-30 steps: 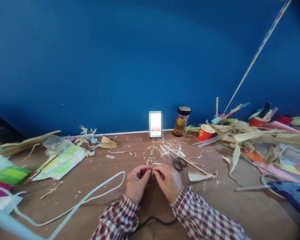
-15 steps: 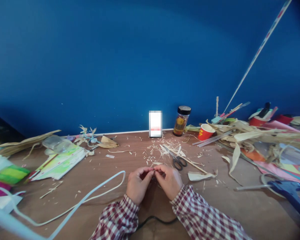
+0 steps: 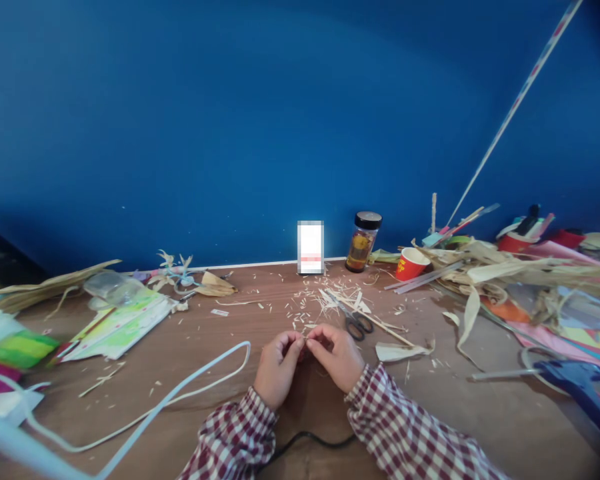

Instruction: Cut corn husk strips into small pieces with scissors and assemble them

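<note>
Over the middle of the brown table, my left hand (image 3: pixel 275 369) and my right hand (image 3: pixel 339 359) meet at the fingertips, both in a pinch. A tiny pale bit shows between the fingers, too small to name. Just beyond my right hand lie black-handled scissors (image 3: pixel 359 324), blades pointing away to the left. Many cut pale slivers (image 3: pixel 330 300) are scattered around the blades. A thin pale stick (image 3: pixel 390 331) runs beside the scissors. Right of my right hand is a piece of dry corn husk (image 3: pixel 403 351).
A lidded jar (image 3: pixel 363 241) and a red paper cup (image 3: pixel 411 264) stand near the blue wall. Heaped dry husks (image 3: pixel 520 267) and a blue glue gun (image 3: pixel 575 387) lie right. Painted paper (image 3: pixel 125 327) and a white cable (image 3: pixel 180 392) lie left; a black cable (image 3: pixel 325 440) runs below my arms.
My fingertips have shifted slightly, with the right fingers raised a little and a pale bit now showing between them. The things on the table have stayed put.
</note>
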A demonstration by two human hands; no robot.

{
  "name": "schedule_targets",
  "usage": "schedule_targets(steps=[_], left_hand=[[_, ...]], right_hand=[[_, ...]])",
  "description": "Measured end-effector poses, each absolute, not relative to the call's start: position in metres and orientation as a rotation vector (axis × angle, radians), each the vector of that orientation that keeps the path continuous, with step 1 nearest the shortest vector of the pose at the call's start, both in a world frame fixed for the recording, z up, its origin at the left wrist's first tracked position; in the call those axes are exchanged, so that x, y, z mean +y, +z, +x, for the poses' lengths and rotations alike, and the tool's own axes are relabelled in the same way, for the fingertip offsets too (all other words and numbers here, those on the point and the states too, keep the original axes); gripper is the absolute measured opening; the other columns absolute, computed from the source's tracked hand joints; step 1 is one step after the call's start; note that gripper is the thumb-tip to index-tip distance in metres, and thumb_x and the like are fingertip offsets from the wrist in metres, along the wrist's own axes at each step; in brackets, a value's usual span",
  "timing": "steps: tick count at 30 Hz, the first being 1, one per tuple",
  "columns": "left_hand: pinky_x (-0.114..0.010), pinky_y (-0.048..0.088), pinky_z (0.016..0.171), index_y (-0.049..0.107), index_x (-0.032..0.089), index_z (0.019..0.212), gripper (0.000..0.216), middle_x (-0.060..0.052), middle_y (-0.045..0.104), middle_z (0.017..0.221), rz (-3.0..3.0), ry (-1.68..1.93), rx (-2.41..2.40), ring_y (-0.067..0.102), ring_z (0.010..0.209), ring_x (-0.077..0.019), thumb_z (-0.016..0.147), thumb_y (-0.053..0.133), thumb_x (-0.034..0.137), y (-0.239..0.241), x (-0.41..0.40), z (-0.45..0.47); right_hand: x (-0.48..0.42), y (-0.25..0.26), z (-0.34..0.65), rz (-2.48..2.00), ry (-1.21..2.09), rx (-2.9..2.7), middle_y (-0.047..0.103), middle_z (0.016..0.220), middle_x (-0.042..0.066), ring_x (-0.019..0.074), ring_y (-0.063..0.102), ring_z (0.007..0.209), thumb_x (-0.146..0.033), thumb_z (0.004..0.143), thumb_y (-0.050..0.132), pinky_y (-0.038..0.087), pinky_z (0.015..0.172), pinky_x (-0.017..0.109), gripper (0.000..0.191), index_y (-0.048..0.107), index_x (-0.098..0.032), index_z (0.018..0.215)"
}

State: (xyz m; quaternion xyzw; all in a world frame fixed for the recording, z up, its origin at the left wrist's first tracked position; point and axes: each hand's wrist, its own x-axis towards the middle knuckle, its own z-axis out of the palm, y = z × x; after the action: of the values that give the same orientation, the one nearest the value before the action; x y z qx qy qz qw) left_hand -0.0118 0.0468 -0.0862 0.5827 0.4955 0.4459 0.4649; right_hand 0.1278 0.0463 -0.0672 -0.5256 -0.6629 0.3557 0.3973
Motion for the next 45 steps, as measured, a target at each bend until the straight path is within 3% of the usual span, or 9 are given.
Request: schedule_targets(steps=[11,18,26,36,45], left_hand=[[-0.023,0.039,0.057,0.057,0.015,0.075,0.024,0.000,0.052,0.062,1.396,1.069,1.187,0.048,0.058,-0.0127,0.079,0.046,0.036,-0.087,0.047,-0.011],[-0.023,0.040,0.056,0.057,0.015,0.075,0.024,0.000,0.053,0.060,1.418,1.081,1.214,0.049,0.058,-0.0128,0.078,0.047,0.036,-0.086,0.046,-0.011],[-0.024,0.043,0.058,0.058,0.016,0.082,0.019,-0.001,0.060,0.067,1.471,1.177,1.299,0.054,0.060,-0.0140,0.076,0.051,0.032,-0.080,0.045,-0.013],[-0.031,0.047,0.071,0.068,0.021,0.083,0.019,-0.005,0.069,0.082,1.659,1.228,1.370,0.062,0.076,-0.0197,0.074,0.053,0.030,-0.074,0.041,-0.013],[-0.027,0.048,0.059,0.065,0.017,0.078,0.021,-0.003,0.066,0.065,1.512,1.214,1.413,0.059,0.059,-0.0159,0.074,0.053,0.034,-0.080,0.042,-0.013]], right_hand=[[0.044,-0.063,0.122,-1.300,0.876,-1.650,0.062,0.067,0.000,0.0127,0.056,0.060,-0.017,0.075,0.051,0.044,0.057,0.022,0.009,0.058,-0.018,0.081],[0.043,-0.060,0.125,-1.290,0.840,-1.648,0.060,0.068,-0.001,0.0126,0.055,0.063,-0.020,0.077,0.051,0.043,0.061,0.023,0.008,0.058,-0.018,0.074],[0.049,-0.070,0.125,-1.161,1.472,-1.350,0.047,0.053,-0.006,0.0053,0.040,0.041,-0.035,0.077,0.052,0.032,0.039,0.015,0.021,0.054,-0.016,0.070],[0.052,-0.073,0.125,-1.201,1.386,-1.298,0.049,0.055,-0.005,0.0060,0.043,0.045,-0.036,0.075,0.054,0.034,0.040,0.015,0.021,0.057,-0.015,0.075],[0.051,-0.073,0.126,-1.307,1.246,-1.382,0.053,0.051,-0.004,0.0064,0.041,0.039,-0.035,0.074,0.056,0.032,0.038,0.017,0.021,0.062,-0.015,0.074]])
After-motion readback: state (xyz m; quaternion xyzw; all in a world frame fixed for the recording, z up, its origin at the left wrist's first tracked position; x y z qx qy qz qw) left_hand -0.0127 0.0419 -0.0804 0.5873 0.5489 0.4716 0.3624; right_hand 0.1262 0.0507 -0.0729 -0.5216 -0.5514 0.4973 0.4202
